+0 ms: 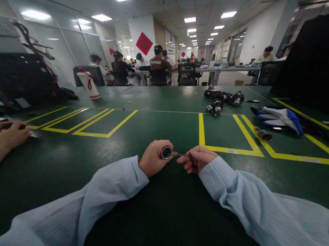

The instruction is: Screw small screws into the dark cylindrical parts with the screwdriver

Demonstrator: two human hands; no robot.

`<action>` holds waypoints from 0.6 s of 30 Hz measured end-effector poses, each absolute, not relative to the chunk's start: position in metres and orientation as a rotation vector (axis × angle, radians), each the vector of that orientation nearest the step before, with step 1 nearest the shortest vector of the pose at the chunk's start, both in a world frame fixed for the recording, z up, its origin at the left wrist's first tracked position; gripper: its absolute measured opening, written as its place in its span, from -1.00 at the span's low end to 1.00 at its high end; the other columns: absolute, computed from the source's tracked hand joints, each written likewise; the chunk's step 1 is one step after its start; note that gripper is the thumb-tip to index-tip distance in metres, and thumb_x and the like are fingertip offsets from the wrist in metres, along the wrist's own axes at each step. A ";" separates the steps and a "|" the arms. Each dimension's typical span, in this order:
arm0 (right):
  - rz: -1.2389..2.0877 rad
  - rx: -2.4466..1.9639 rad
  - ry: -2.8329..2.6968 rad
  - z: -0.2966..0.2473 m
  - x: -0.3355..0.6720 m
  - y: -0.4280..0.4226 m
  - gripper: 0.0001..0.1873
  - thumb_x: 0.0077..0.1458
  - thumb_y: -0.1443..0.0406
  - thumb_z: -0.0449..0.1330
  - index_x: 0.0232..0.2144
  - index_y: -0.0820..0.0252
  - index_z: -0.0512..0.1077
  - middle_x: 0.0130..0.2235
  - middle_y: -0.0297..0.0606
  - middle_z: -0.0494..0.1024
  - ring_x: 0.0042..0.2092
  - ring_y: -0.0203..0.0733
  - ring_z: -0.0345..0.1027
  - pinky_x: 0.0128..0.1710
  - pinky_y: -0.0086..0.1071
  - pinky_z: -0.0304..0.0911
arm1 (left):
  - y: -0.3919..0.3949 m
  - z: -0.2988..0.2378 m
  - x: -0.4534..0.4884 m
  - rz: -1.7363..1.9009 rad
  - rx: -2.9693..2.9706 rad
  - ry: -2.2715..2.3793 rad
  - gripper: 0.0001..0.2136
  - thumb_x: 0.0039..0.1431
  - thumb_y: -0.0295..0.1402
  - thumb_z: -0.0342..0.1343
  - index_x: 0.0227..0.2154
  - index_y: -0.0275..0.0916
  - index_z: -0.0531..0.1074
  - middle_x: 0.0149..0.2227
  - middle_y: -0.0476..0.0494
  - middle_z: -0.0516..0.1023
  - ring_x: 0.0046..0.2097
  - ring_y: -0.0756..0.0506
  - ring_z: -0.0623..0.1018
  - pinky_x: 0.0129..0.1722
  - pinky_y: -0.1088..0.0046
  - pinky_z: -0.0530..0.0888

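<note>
My left hand [155, 157] is wrapped around a short round metal cylinder [166, 153], its dark open end turned up toward me. Between the fingertips of my right hand [199, 159] is a thin metal tool [180, 154], pointing left. Its tip reaches the rim or the opening of the cylinder; which of the two I cannot tell. The tool's exact kind does not show. Both hands are just above the green tabletop [172, 240], wrists in light blue sleeves.
Yellow tape [236, 150] marks areas on the table. To the right are several dark metal parts [225, 98], a loose metal cylinder [263, 134] and blue-white gloves [281, 117]. A co-worker's hands [10, 135] are at the left. A white cup [89, 84] stands farther back.
</note>
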State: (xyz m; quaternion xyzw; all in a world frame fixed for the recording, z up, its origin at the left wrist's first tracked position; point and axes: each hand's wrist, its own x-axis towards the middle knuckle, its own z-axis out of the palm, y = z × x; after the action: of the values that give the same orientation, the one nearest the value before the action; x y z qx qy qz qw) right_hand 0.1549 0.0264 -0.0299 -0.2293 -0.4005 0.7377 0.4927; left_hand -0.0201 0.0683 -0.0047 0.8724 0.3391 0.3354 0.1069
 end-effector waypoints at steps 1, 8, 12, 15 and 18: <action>1.803 -0.543 -0.969 -0.030 0.156 0.027 -0.89 -0.08 0.31 0.20 -0.52 0.22 0.33 -0.44 -0.25 0.59 -0.51 -0.36 0.42 -0.54 -0.51 0.30 | 0.068 -0.005 -0.020 0.988 2.538 0.970 -0.82 -0.03 -0.32 0.05 -0.61 -0.30 0.26 -0.59 0.04 0.29 -0.53 0.07 0.27 -0.50 0.55 0.21; 1.766 -0.536 -0.978 -0.031 0.154 0.025 -0.85 -0.11 0.27 0.24 -0.52 0.20 0.33 -0.43 -0.28 0.59 -0.49 -0.37 0.41 -0.54 -0.54 0.30 | 0.070 -0.006 -0.020 0.919 2.414 0.891 -0.83 -0.02 -0.31 0.05 -0.58 -0.32 0.26 -0.58 0.04 0.29 -0.53 0.08 0.29 -0.53 0.59 0.24; 1.609 -0.599 -1.049 -0.033 0.152 0.021 -0.85 -0.11 0.27 0.24 -0.53 0.22 0.34 -0.44 -0.27 0.59 -0.51 -0.37 0.40 -0.56 -0.54 0.28 | 0.071 -0.007 -0.021 0.880 2.525 0.939 -0.84 -0.03 -0.34 0.06 -0.59 -0.32 0.28 -0.57 0.03 0.31 -0.52 0.08 0.30 -0.50 0.57 0.23; 1.594 -0.624 -1.073 -0.032 0.152 0.020 -0.86 -0.11 0.28 0.23 -0.55 0.23 0.34 -0.46 -0.28 0.59 -0.52 -0.37 0.39 -0.56 -0.54 0.28 | 0.071 -0.008 -0.021 0.829 2.556 0.936 -0.86 -0.03 -0.37 0.07 -0.58 -0.32 0.28 -0.57 0.03 0.33 -0.52 0.08 0.31 -0.50 0.58 0.23; 1.684 -0.614 -1.046 -0.031 0.154 0.022 -0.86 -0.13 0.29 0.23 -0.56 0.22 0.33 -0.49 -0.28 0.59 -0.53 -0.37 0.39 -0.54 -0.53 0.27 | 0.071 -0.008 -0.021 0.798 2.559 0.885 -0.86 -0.03 -0.35 0.06 -0.57 -0.32 0.29 -0.57 0.02 0.33 -0.52 0.08 0.32 -0.51 0.58 0.24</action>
State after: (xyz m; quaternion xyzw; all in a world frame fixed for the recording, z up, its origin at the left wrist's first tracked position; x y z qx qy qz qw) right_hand 0.1545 0.0219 -0.0306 -0.2549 -0.4341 0.6988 0.5083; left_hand -0.0206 0.0711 -0.0076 0.8950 0.3095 0.2793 0.1587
